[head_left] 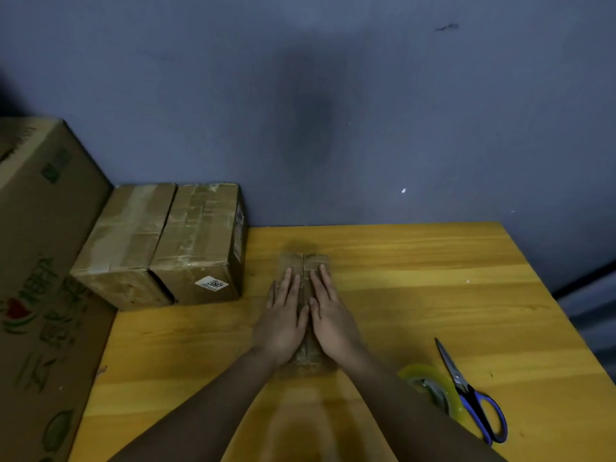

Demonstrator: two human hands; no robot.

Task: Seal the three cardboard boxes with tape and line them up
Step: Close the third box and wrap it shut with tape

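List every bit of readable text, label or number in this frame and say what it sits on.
"2097", upside down as seen, on the white sticker on the near face of the taped box.
Large printed characters on the big carton at left: blurred and skewed, not readable.
Side label on the same taped box: too small to read.

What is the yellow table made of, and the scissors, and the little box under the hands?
The yellow table looks like smooth varnished wood: grain streaks show. The blue-handled scissors seem to have shiny metal blades and plastic loops. The small brown box looks like dull cardboard with glossy tape strips.
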